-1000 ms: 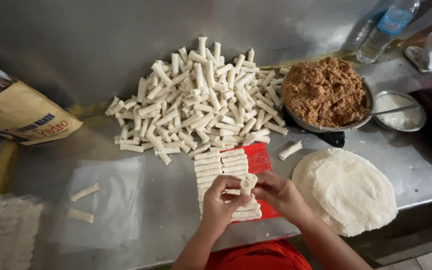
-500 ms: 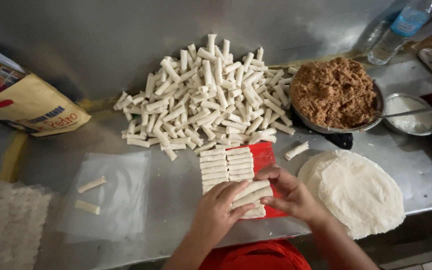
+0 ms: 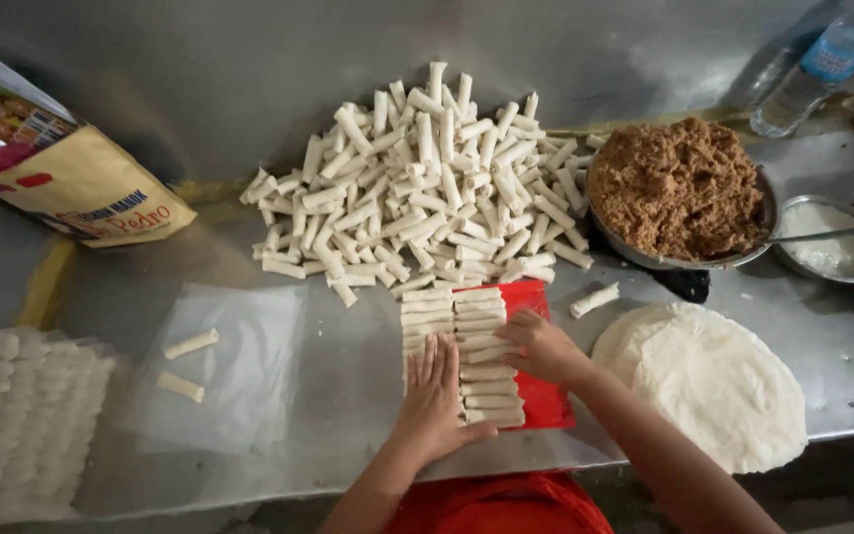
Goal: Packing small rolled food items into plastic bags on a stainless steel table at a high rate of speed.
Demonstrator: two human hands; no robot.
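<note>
The left hand (image 3: 434, 396) lies flat and open against the rows of rolls (image 3: 462, 341) on the red tray (image 3: 544, 396); the right hand (image 3: 538, 343), fingers loose, rests on top. Both hands should press evenly to square the rows.

Roll pile (image 3: 427, 188) behind tray (image 3: 546, 400), wrappers (image 3: 714, 381) right

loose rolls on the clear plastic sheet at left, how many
2. One roll lies near the upper left of the plastic sheet, tilted; the other roll lies just below it, apart. None looks hidden there.
</note>
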